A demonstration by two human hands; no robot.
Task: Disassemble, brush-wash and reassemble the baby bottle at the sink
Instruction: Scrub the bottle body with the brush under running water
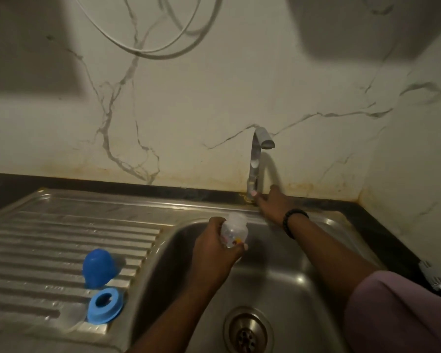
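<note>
- Left hand [218,247], centre of frame: forearm comes up from the bottom edge, fingers and thumb curled round the clear bottle body [233,230]. Firm hold on its lower part.
- Bottle body is over the sink basin [303,271], near the basin's upper-left rim, tilted, open threaded neck pointing up and away from the camera. No cap or ring on it.
- Right hand [271,206], just right of centre: arm stretched from lower right across the basin to the base of the tap [255,161]. Fingers lie at the tap's foot; motion blur, so whether they curl round anything there cannot be told.
- Black bead bracelet [292,221] on the right wrist; pink sleeve [397,312] at lower right.
- No water stream visible from the spout.
- Blue cap [99,267] stands dome-up on the ribbed drainboard [36,245], left of frame.
- Blue screw ring [105,305] lies just below the cap, on the drainboard, close to the basin edge.
- White brush [438,281] lies on the dark counter at the right edge, partly cut off by the frame.
- Drain strainer [247,332] at bottom centre.
</note>
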